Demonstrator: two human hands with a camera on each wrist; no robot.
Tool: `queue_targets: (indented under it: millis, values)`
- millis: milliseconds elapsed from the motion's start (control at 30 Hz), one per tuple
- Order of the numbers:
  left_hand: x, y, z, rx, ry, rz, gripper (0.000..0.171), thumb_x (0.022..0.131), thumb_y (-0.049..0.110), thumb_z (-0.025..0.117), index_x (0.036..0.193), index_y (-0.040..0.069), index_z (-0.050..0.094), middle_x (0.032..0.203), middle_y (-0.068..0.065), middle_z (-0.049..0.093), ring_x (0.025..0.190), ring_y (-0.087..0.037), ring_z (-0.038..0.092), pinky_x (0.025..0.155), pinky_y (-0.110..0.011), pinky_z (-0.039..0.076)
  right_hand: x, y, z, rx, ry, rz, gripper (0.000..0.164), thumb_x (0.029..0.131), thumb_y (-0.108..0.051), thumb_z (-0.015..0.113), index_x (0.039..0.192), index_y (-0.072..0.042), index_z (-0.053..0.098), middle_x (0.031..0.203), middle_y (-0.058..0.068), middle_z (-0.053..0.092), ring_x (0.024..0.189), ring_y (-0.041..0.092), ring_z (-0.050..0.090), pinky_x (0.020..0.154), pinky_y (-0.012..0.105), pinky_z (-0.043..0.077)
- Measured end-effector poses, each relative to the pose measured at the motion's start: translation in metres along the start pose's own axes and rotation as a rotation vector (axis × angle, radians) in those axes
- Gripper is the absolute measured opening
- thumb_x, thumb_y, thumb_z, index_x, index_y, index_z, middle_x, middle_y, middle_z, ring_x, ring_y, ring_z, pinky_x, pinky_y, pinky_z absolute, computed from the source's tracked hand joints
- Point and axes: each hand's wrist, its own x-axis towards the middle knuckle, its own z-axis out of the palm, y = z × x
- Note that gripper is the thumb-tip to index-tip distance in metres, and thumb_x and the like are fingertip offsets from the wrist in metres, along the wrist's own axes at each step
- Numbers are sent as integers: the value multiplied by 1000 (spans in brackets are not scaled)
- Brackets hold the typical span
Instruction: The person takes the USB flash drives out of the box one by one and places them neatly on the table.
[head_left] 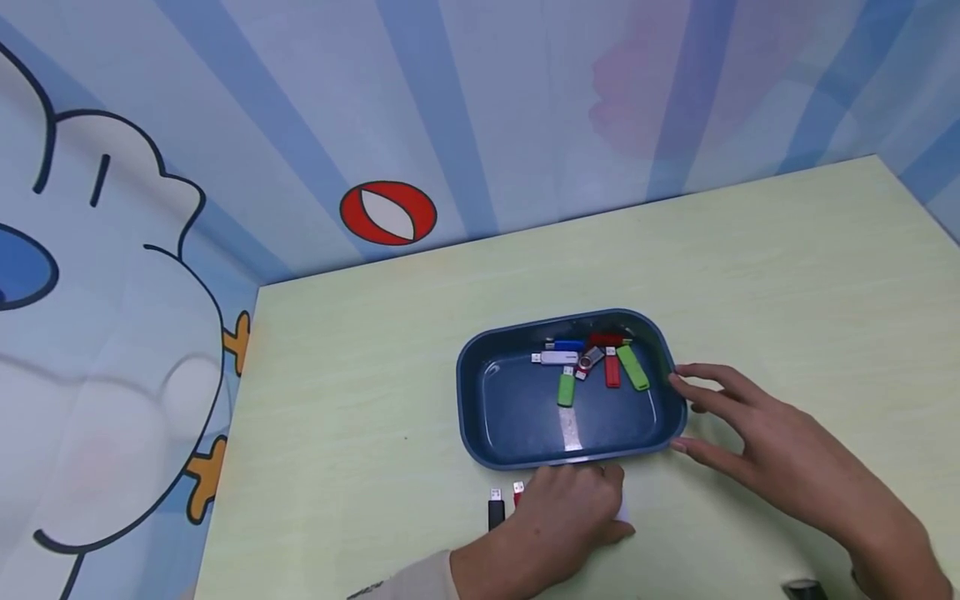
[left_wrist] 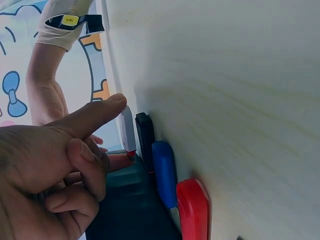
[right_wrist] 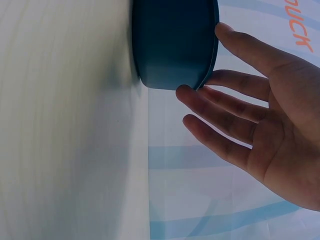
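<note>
A white, rounded plastic USB stick (left_wrist: 128,131) is placed on the pale, faintly grained table (head_left: 337,400), on the near side of the dark blue, rounded-rectangular plastic tray (head_left: 517,417), its long axis turned toward the tray's near wall. It appears to be pinched end to end by the thumb and index finger of the left hand (head_left: 551,521), whose other fingers are curled. The right hand (head_left: 780,450) is held farther off, fingers loosely spread, its thumb and fingertips rested against the tray's right end.

In the left wrist view, a black stick (left_wrist: 145,140), a blue stick (left_wrist: 164,172) and a red stick (left_wrist: 192,207) are lined up beside the white one; in the head view, the blue is hidden by the left hand. By the head view alone is the mixed cluster of coloured sticks (head_left: 612,371) inside the tray shown.
</note>
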Motion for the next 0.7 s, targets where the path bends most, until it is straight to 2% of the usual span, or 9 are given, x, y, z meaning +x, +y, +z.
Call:
queue_targets:
  millis: [400,700]
  values:
    - [2,0,1,3,-19,-20,49,94,53,76,128,18,73,73,10,60,66,-3,62,71,-18,59,1,0,-1,-1,7,-8,68,91,-43,84,148,-13,63,157,10,49,113,29,72,81,52,63]
    - [4,-1,2,5,-43,-39,50,95,54,75,130,19,72,72,10,61,60,-4,58,64,-16,55,-2,1,-1,-6,8,-9,67,92,-41,83,149,-14,62,157,8,48,114,29,72,82,51,63]
